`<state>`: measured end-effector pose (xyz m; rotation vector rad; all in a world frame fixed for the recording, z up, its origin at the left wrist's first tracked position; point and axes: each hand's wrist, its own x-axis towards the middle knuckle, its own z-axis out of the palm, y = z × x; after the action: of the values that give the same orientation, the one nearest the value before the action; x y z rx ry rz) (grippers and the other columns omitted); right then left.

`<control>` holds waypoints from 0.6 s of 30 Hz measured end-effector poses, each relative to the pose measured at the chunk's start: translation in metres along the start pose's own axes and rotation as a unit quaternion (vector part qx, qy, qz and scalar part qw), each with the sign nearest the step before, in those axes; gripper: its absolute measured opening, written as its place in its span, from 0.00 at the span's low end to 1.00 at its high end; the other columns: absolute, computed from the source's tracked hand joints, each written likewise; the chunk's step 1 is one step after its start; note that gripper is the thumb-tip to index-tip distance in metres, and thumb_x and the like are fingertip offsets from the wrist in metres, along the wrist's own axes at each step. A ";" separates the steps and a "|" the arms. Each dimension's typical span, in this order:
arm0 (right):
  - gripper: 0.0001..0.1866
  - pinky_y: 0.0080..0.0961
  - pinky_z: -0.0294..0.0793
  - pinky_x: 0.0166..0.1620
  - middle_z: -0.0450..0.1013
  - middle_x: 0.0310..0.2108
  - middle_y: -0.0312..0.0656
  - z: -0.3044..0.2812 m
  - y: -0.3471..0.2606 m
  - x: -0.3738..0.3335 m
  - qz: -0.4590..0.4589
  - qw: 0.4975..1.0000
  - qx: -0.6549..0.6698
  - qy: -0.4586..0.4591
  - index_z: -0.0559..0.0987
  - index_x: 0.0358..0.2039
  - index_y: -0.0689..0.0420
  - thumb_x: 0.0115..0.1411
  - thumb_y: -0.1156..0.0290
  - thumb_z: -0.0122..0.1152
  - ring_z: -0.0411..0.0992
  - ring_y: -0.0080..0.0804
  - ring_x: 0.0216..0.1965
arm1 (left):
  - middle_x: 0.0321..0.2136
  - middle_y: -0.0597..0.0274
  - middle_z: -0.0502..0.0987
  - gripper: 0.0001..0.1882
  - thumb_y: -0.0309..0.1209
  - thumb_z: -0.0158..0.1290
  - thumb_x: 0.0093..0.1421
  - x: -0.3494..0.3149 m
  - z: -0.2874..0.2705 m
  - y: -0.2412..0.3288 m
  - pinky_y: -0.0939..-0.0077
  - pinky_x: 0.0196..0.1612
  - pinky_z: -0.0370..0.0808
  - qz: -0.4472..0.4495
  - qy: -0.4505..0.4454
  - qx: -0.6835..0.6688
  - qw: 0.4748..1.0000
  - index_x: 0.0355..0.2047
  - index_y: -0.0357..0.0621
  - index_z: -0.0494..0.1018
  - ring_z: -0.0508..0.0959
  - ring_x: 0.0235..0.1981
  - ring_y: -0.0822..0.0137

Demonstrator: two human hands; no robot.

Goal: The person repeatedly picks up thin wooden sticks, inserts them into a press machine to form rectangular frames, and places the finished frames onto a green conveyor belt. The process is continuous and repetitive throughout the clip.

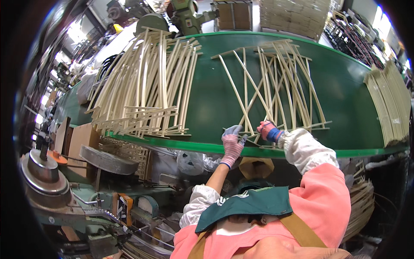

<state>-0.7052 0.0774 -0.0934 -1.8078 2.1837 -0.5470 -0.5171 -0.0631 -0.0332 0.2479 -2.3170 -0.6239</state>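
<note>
Several slim, pale wooden strips [290, 86] lie loosely crossed on a green table, some with short cross pieces at their ends. At the near edge of this pile my left hand [233, 146], in a pink and grey knit glove, has its thumb apart from its fingers beside the strip ends. Just right of it, my right hand [270, 131], in a red and blue glove, is closed around the near end of a wooden strip. Its fingertips are partly hidden. White sleeve covers show on both forearms.
The green table [345, 103] curves across the view. A larger heap of wooden strips [146, 82] covers its left part, and a stack of pale strips [389, 103] stands at the right end. A machine with a round metal head [45, 172] is at lower left; stacked cartons [293, 19] stand behind.
</note>
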 end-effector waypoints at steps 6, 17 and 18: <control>0.06 0.26 0.67 0.27 0.67 0.18 0.38 -0.197 -0.080 0.040 -0.170 0.975 -0.008 0.142 0.73 0.24 0.55 0.44 0.80 0.51 0.69 0.28 0.24 | 0.45 0.46 0.71 0.27 0.41 0.52 0.56 0.022 -0.017 0.005 0.58 0.49 0.67 -0.097 0.096 0.034 0.990 0.50 0.35 0.64 0.70 0.46 0.47; 0.09 0.31 0.72 0.31 0.72 0.21 0.48 -0.187 -0.119 0.051 -0.044 0.959 0.179 0.215 0.75 0.28 0.60 0.44 0.81 0.50 0.74 0.39 0.25 | 0.45 0.59 0.71 0.27 0.42 0.52 0.61 0.114 -0.014 0.072 0.76 0.46 0.70 -0.280 0.108 -0.686 0.662 0.53 0.38 0.61 0.72 0.43 0.69; 0.08 0.31 0.71 0.30 0.71 0.20 0.51 -0.179 -0.116 0.053 -0.090 0.947 0.131 0.281 0.75 0.27 0.61 0.44 0.80 0.51 0.73 0.41 0.23 | 0.38 0.65 0.73 0.21 0.41 0.53 0.60 0.114 -0.010 0.075 0.79 0.41 0.71 -0.283 0.098 -0.598 0.743 0.48 0.42 0.65 0.72 0.37 0.71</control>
<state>-0.6889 0.0293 0.1202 -1.8718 2.1261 -1.4754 -0.5930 -0.0408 0.0783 0.3518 -1.1971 -2.1006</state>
